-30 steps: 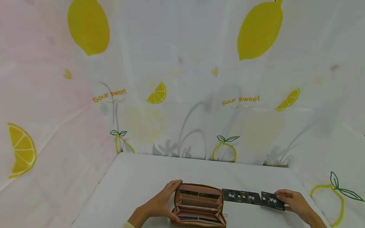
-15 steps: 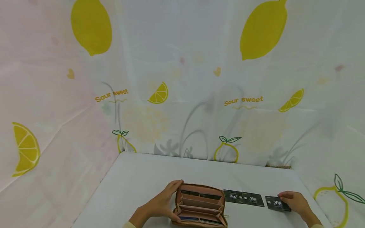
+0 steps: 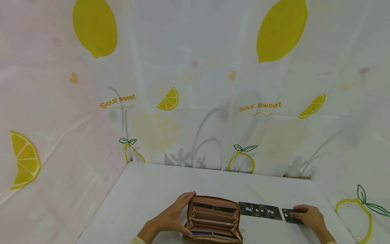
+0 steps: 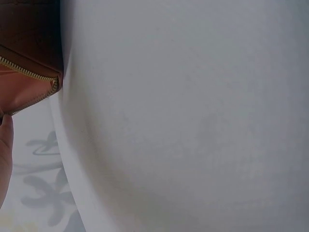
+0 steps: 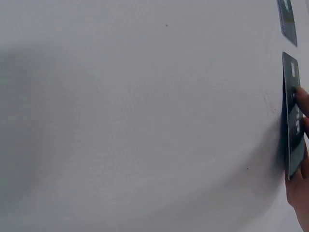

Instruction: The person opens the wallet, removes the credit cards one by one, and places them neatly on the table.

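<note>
A brown zip-around wallet stands spread wide in front of me, with dark cards in its back slots and a blue and a black card near its front edge. My left hand grips its left side, fingers at the far corner and thumb at the near one. In the left wrist view, a fingertip touches the zipped edge of the wallet. Off to the right, my right hand holds a black VIP card, covering much of it. The right wrist view shows that card tilted, a shadow beside it.
Two black VIP cards, one upside down and one upright, lie in a row between the wallet and my right hand. The white table meets a lemon-print backdrop at the back and sides.
My right hand first drew the VIP card rightward, away from the row, then shifted slightly left with its fingers further over the card. The left hand keeps its grip on the wallet.
</note>
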### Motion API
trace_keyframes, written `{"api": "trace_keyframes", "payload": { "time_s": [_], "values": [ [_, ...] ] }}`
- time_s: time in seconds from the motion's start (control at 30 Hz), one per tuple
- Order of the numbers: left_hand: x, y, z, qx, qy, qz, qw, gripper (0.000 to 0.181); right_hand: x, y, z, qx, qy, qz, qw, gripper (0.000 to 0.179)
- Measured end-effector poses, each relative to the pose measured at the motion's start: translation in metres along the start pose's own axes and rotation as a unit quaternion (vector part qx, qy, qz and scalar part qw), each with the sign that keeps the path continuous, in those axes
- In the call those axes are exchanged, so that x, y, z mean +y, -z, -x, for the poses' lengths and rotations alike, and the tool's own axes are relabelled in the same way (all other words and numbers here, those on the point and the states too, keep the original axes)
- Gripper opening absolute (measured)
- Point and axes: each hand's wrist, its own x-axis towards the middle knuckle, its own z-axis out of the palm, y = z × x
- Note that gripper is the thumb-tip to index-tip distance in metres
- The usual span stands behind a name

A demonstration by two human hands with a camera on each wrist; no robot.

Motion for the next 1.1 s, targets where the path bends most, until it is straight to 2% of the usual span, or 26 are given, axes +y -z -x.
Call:
{"api": "trace_keyframes", "payload": {
  "time_s": [0.27, 0.47, 0.57, 0.7, 0.8, 0.9, 1.0, 1.1],
  "values": [
    [-0.001, 0.001, 0.000, 0.001, 0.006, 0.000, 1.0000, 0.125, -0.007, -0.010, 0.005, 0.044, 0.050, 0.036, 0.9971, 0.056],
    [-0.001, 0.000, 0.000, 0.001, 0.002, -0.007, 1.0000, 0.125, -0.009, -0.017, 0.009, 0.081, 0.089, 0.086, 0.9890, 0.053],
    [-0.002, -0.001, 0.000, 0.002, -0.002, -0.010, 0.9999, 0.126, -0.015, -0.020, 0.013, 0.103, 0.110, 0.102, 0.9832, 0.043],
    [-0.003, -0.001, 0.001, 0.001, -0.006, -0.013, 0.9999, 0.126, -0.040, -0.030, 0.020, 0.143, 0.164, 0.076, 0.9730, 0.025],
    [-0.003, 0.000, 0.002, 0.002, -0.007, -0.014, 0.9999, 0.125, -0.072, -0.040, 0.026, 0.158, 0.219, 0.046, 0.9618, 0.016],
    [-0.003, 0.000, 0.002, 0.004, -0.008, -0.013, 0.9999, 0.125, -0.109, -0.049, 0.034, 0.160, 0.275, 0.008, 0.9480, 0.015],
    [-0.002, 0.000, 0.001, 0.004, -0.013, -0.012, 0.9998, 0.125, -0.142, -0.059, 0.045, 0.149, 0.337, -0.034, 0.9290, 0.021],
    [-0.002, -0.001, 0.000, 0.004, -0.013, -0.010, 0.9999, 0.125, -0.166, -0.068, 0.058, 0.115, 0.398, -0.073, 0.9070, 0.027]
  ]
}}
